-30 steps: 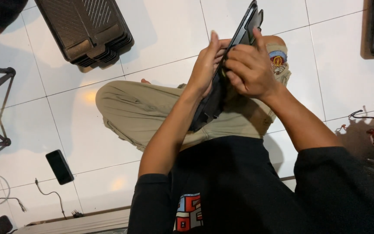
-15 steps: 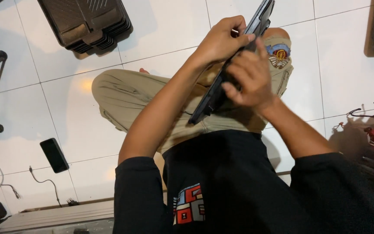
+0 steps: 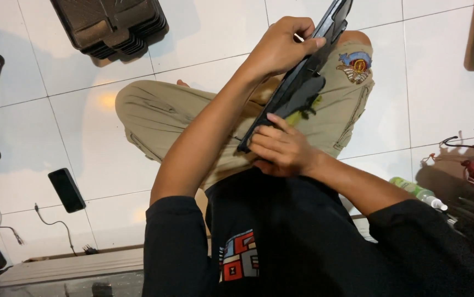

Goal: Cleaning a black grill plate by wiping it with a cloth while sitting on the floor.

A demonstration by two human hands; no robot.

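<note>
The left hand (image 3: pixel 281 47) is wrapped tight around the top of a long black panel (image 3: pixel 297 88), and the right hand's (image 3: pixel 281 151) fingers are pinched on its lower end. The panel is held slanted over the lap. A phone (image 3: pixel 66 190) is lying at 9 o'clock, stacked trays (image 3: pixel 110 25) at 11, a green bottle (image 3: pixel 418 192) at 3.
</note>
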